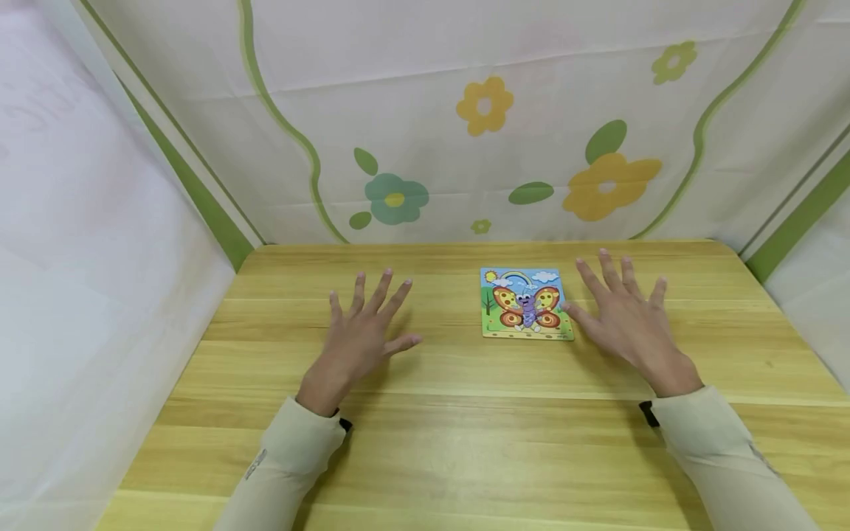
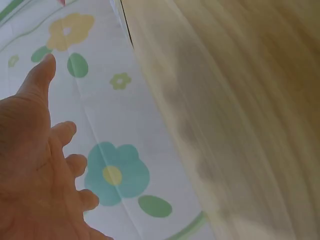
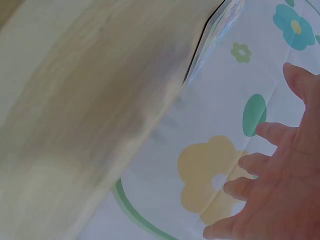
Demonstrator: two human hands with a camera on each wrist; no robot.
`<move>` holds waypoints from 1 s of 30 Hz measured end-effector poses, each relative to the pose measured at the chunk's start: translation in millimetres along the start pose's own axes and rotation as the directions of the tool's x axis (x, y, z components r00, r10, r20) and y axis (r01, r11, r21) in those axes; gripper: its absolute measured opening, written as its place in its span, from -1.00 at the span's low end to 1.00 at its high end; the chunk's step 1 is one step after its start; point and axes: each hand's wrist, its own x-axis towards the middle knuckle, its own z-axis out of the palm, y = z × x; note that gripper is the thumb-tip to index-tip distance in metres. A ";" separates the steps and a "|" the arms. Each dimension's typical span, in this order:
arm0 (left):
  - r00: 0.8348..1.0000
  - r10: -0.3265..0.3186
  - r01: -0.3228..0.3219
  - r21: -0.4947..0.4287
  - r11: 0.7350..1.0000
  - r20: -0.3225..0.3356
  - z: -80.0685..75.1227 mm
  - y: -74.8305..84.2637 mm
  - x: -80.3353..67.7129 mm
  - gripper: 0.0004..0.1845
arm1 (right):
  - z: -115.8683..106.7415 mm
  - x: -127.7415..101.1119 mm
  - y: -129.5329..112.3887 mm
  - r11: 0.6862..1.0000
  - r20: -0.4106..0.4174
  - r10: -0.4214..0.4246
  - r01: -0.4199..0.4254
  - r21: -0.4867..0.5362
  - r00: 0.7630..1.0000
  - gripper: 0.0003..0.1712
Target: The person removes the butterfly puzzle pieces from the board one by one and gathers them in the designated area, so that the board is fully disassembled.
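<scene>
Head view: the left hand (image 1: 361, 339), fingers spread, grasping nothing, is at nine o'clock from the butterfly board (image 1: 527, 304), which lies on the table (image 1: 438, 450); at three o'clock, the right hand (image 1: 627, 317) splays empty, its thumb overlapping the edge, contact unclear.

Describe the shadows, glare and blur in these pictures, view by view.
Head view: butterfly board fairly crisp, pale sheen on the tabletop, soft shadow beside the right sleeve; left wrist view: tabletop smeared, soft dark shadow patches across it; right wrist view: tabletop smeared too, broad shadow darkening it.
</scene>
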 end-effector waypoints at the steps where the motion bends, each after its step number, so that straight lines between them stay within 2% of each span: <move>1: 1.000 0.014 -0.014 0.004 1.000 0.002 0.3 1.6 1.2 -0.02 | -0.1 1.2 -0.5 1.000 0.001 -0.003 0.003 0.003 1.000 -0.01; 7: 0.991 0.120 -0.122 0.017 0.992 0.057 4.1 12.3 10.0 -0.01 | 0.7 10.3 -5.1 0.999 0.005 -0.016 0.016 0.028 1.000 -0.02; 15: 0.952 0.265 -0.262 -0.042 0.964 0.155 13.2 32.5 25.5 -0.02 | 2.1 24.1 -18.1 0.996 0.032 -0.064 0.062 0.068 0.997 -0.04; 19: 0.927 0.312 -0.304 -0.070 0.950 0.206 16.6 45.2 32.6 -0.03 | 3.0 34.0 -25.7 0.994 0.045 -0.090 0.087 0.074 0.995 -0.05; 23: 0.905 0.347 -0.345 -0.051 0.937 0.248 21.1 55.8 39.1 -0.04 | 4.1 43.6 -33.6 0.991 0.054 -0.113 0.109 0.072 0.992 -0.07; 30: 0.874 0.375 -0.366 -0.091 0.926 0.309 23.7 66.1 46.0 -0.03 | 9.8 61.0 -44.6 0.984 0.086 -0.157 0.149 0.093 0.984 -0.08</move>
